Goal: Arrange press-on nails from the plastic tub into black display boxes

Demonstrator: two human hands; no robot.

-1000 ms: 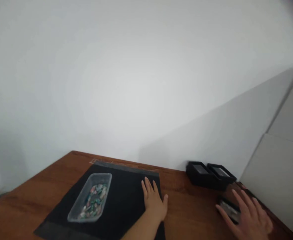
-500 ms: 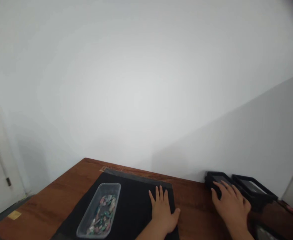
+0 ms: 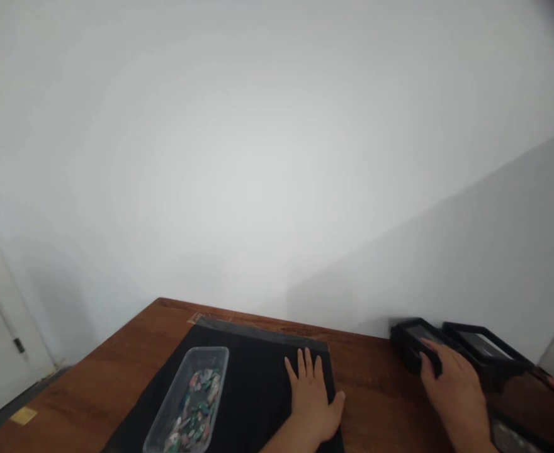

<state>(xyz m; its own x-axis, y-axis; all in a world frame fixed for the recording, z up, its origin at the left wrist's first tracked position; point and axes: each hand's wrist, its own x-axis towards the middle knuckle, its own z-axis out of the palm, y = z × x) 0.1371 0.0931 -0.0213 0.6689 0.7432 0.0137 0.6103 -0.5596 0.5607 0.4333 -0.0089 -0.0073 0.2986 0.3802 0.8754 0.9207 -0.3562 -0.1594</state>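
My left hand (image 3: 312, 402) lies flat on the black mat (image 3: 253, 377), fingers spread, near the mat's right edge. It holds nothing. Left of it on the mat stands a clear plastic tub (image 3: 163, 409) with many small green, white and pinkish pieces (image 3: 196, 412) inside. At the right, my right hand (image 3: 454, 390) has its thumb and fingers closed around the near corner of a black frame (image 3: 407, 346) with a pale centre. The hand covers part of that frame. A second black frame (image 3: 487, 343) sits just beyond it.
The brown wooden table (image 3: 88, 377) stands against a white wall (image 3: 258, 176). Tape (image 3: 267, 333) runs along the mat's far edge. A yellowish patch (image 3: 24, 415) marks the table's left side. Another dark-edged object (image 3: 513, 437) shows at the lower right, partly cut off.
My right hand has come down and right, and its fingers have closed on the corner of the black frame. My left hand stays flat on the mat. The view has shifted slightly.
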